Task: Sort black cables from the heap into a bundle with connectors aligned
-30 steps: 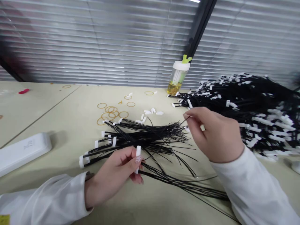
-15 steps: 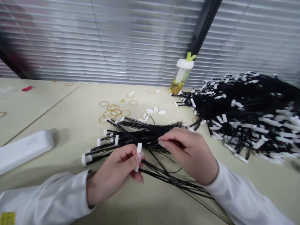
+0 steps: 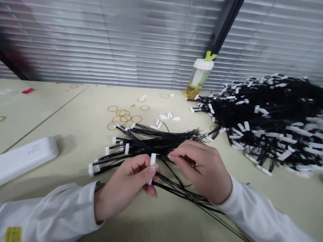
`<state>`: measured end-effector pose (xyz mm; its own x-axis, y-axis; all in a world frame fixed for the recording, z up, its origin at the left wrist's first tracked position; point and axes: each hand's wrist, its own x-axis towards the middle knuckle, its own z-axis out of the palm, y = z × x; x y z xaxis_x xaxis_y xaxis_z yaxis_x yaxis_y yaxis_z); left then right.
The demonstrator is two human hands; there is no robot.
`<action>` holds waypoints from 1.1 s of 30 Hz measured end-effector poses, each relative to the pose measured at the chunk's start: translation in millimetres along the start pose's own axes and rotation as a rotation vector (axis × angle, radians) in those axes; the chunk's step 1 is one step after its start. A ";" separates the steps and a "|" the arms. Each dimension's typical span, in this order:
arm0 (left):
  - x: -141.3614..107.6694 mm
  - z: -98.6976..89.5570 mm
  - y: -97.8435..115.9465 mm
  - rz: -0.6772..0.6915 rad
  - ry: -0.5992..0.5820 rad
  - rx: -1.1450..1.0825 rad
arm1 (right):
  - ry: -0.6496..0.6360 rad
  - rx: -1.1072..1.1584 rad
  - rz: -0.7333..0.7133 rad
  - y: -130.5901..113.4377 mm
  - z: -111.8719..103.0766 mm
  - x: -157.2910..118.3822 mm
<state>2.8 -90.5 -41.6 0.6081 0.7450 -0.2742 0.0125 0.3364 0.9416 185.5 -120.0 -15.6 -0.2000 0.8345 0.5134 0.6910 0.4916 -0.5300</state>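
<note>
My left hand (image 3: 131, 179) pinches a long white connector (image 3: 153, 159) held nearly upright, from which a bunch of thin black wires (image 3: 181, 192) runs down to the right. Thumb and fingertips of my right hand (image 3: 202, 168) are pressed together just right of that connector; whatever they hold, if anything, is too small to make out. Behind both hands a bundle of black cables (image 3: 158, 143) with white connectors at its left ends lies on the table.
A large heap of black cables (image 3: 267, 111) covers the right side. Rubber bands (image 3: 123, 116), loose white connectors (image 3: 169, 116) and a bottle (image 3: 199, 78) with yellow liquid stand or lie farther back. On the left lies a white oblong device (image 3: 27, 158).
The view has shifted slightly. My right hand has moved a little down and left, nearer the connector. My left hand keeps its grip on the connector.
</note>
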 end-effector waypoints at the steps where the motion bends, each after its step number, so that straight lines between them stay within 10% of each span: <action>1: 0.0 0.0 0.2 -0.002 0.000 0.002 | -0.001 -0.003 -0.019 0.2 0.0 -0.3; 21: -3.5 1.3 1.6 -0.012 -0.118 0.185 | -0.020 -0.128 -0.196 5.0 11.2 -1.3; 28: 0.1 2.9 4.1 0.011 -0.037 0.113 | 0.154 -0.153 -0.126 -7.9 -15.8 5.9; 33: 1.4 0.8 2.5 0.035 -0.031 0.085 | -0.330 -0.164 -0.036 -13.3 -23.4 0.1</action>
<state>4.2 -89.1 -39.5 0.6338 0.7368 -0.2355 0.0569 0.2592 0.9641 192.5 -132.3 7.4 -0.4205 0.8661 0.2702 0.7765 0.4976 -0.3866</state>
